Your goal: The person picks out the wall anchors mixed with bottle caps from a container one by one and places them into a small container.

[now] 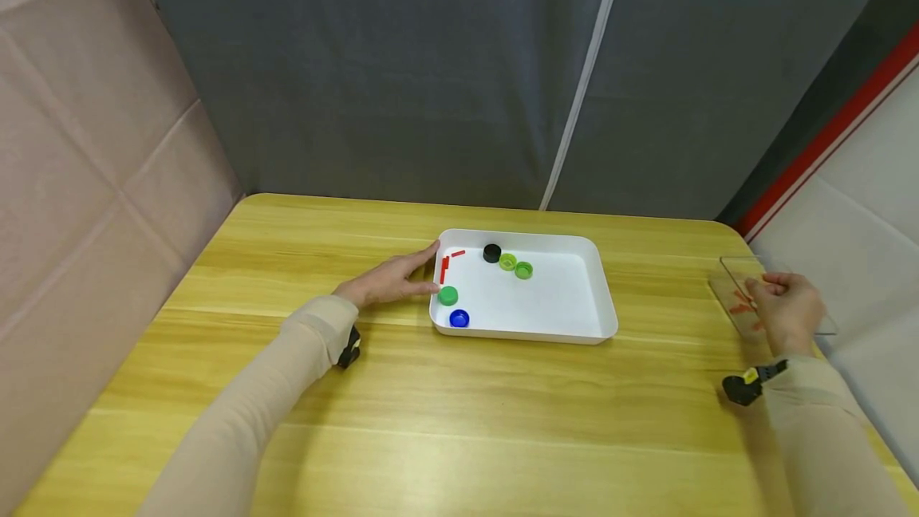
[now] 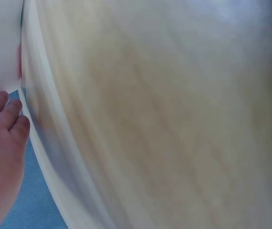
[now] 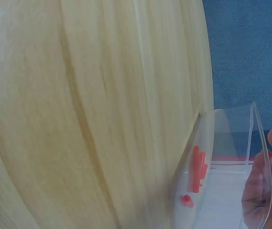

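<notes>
White tray [image 1: 546, 301] on tabletop [image 1: 502, 421], best steadied at left side by left hand [image 1: 391, 278], grip loose; red pieces [image 3: 198, 169] in clear box [image 3: 226, 186], best handled singly by right hand [image 1: 790, 309], grip curled, contents impossible to tell.

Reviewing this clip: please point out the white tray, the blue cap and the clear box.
White tray [image 1: 553, 301]: head view, on its bare floor.
Blue cap [image 1: 459, 318]: head view, on its middle.
Clear box [image 3: 231, 136]: right wrist view, on its see-through wall.
</notes>
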Available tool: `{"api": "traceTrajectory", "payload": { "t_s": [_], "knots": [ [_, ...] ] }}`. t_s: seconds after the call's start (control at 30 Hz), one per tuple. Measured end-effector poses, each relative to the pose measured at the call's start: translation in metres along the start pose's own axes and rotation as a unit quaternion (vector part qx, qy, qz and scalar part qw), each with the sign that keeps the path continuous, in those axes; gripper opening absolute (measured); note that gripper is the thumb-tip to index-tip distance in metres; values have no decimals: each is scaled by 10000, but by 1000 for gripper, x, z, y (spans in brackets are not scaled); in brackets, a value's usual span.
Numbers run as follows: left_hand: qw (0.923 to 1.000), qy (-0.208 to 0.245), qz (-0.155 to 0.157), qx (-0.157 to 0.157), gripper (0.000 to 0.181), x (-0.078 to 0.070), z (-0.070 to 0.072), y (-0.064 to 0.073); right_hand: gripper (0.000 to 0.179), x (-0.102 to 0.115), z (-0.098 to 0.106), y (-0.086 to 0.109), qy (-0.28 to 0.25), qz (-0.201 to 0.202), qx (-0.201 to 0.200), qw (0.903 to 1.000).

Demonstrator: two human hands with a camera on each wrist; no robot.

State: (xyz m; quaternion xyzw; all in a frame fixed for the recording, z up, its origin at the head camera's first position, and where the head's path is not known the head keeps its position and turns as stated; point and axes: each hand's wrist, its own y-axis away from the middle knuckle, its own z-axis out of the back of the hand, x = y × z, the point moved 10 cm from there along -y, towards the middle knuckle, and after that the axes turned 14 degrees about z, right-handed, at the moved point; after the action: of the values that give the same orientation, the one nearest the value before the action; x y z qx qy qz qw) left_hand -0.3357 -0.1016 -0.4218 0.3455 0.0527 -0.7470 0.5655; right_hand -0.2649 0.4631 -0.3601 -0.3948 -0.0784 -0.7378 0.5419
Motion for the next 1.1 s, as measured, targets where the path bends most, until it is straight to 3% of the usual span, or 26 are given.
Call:
{"api": "traceTrajectory", "payload": {
  "t_s": [0.13,0.3,0.53,0.73,1.1],
  "knots": [
    [10000,-16,-18,3,87,0,-1,0,8,-1,1,1,-172,-106,-29,9998],
    [10000,2,11,20,87,0,-1,0,9,3,2,3,-292,-152,-190,9993],
    [10000,-2,2,14,88,0,0,0,8,39,-8,0,-473,420,-559,9964],
    [9999,-101,-51,-22,88,0,1,0,26,79,-38,1,-690,870,-391,9930],
    [9999,-137,2,-28,87,2,3,1,29,155,-107,17,-1795,1306,273,9747]
  ]
}}
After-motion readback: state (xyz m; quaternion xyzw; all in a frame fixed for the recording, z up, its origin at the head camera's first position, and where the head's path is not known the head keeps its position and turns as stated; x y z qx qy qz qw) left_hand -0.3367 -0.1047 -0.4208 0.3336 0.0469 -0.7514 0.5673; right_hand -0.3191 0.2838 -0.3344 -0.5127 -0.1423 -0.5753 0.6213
